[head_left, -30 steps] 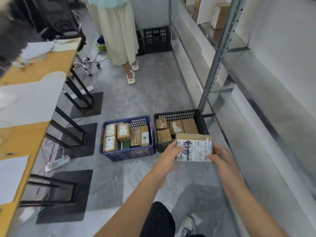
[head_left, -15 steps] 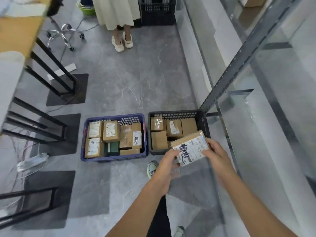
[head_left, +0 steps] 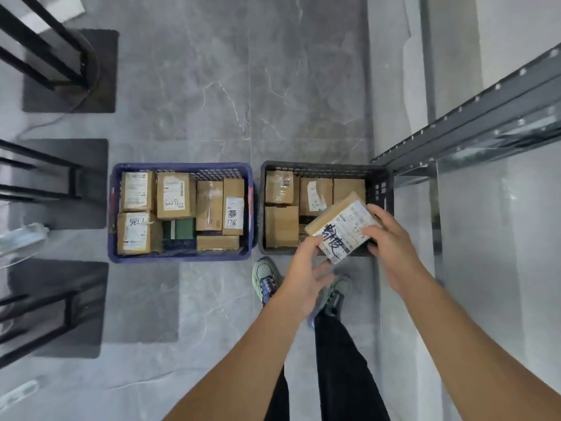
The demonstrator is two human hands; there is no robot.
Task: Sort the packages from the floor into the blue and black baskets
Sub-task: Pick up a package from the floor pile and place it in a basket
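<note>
Two hands on one package (head_left: 343, 229) | my right hand (head_left: 391, 238) grips its far-right end, my left hand (head_left: 306, 268) pinches its near-left corner | long axis slants from left hand away to right hand | package hangs tilted over black basket (head_left: 321, 168), beneath my hands | judged: lower straight down

We log a parcel-sorting storeroom: metal shelving (head_left: 473, 123), grey tile floor (head_left: 230, 86), two baskets of labelled cartons (head_left: 174, 196).

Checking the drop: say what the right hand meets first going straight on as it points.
Right hand, gripping the labelled package, likely meets the brown boxes in the black basket; depth unclear.
</note>
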